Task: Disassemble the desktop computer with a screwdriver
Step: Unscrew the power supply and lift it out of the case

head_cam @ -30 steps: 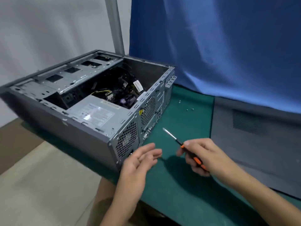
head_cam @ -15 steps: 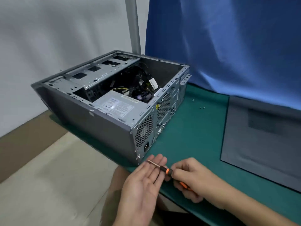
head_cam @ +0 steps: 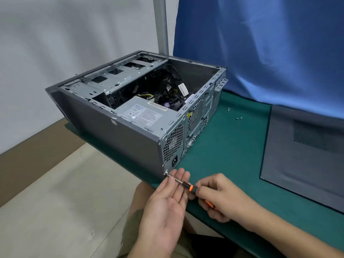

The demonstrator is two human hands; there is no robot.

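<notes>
screwdriver (head_cam: 188, 187) moved to case (head_cam: 121, 138) corner screw (head_cam: 166, 173) by mat (head_cam: 232, 155) edge, right hand (head_cam: 221, 196) gripping it, left hand (head_cam: 165, 207) flat beneath

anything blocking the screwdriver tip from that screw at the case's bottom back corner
Nothing visible. The screwdriver tip sits at the screw; the open left hand lies beneath the shaft, not in front of the tip. The right hand grips the handle.
</notes>
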